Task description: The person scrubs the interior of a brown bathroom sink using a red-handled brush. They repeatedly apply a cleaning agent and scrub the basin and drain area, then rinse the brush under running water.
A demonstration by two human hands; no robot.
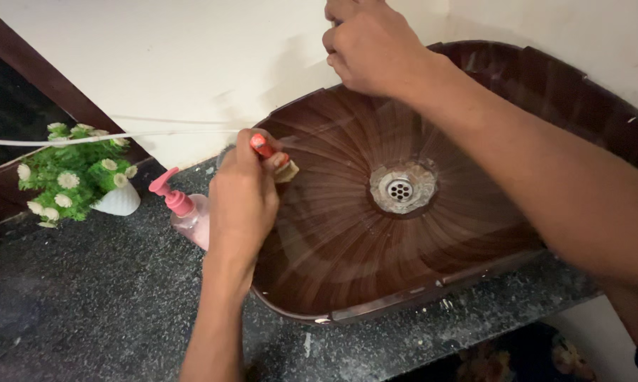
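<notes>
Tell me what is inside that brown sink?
The brown sink holds a metal drain in its middle. The left hand with an orange-handled tool covers its left rim.

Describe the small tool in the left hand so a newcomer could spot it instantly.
Start at the brown ribbed basin on the speckled counter. At its left rim, the left hand grips a small brush: orange-red handle, pale head against the basin, unlike the pink pump bottle beside it.

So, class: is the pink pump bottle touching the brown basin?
Cannot tell. In the head view the left hand covers the spot where the pump bottle would meet the basin.
</notes>
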